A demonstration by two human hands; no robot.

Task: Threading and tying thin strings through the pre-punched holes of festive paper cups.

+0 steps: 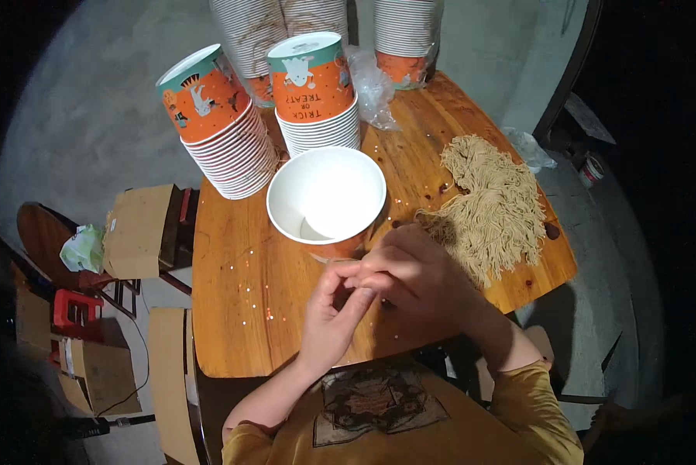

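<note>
1. Head view, bucket: a white-lined bucket (317, 182) stood singly on the bench (239, 341), mouth up, just beyond the person's hands.
2. Head view, hands: the left hand (332, 314) and right hand (417, 267) met at the fingertips; each grip looked narrow, but whether anything lay between the fingers could not be told.
3. Head view, progress: no string could be made out on the bucket's rim, so this piece seemed unfinished. Plenty of loose string (499, 209) remained at right; whether the left stack (216, 124) and middle stack (313, 89) were finished was unclear.
</note>
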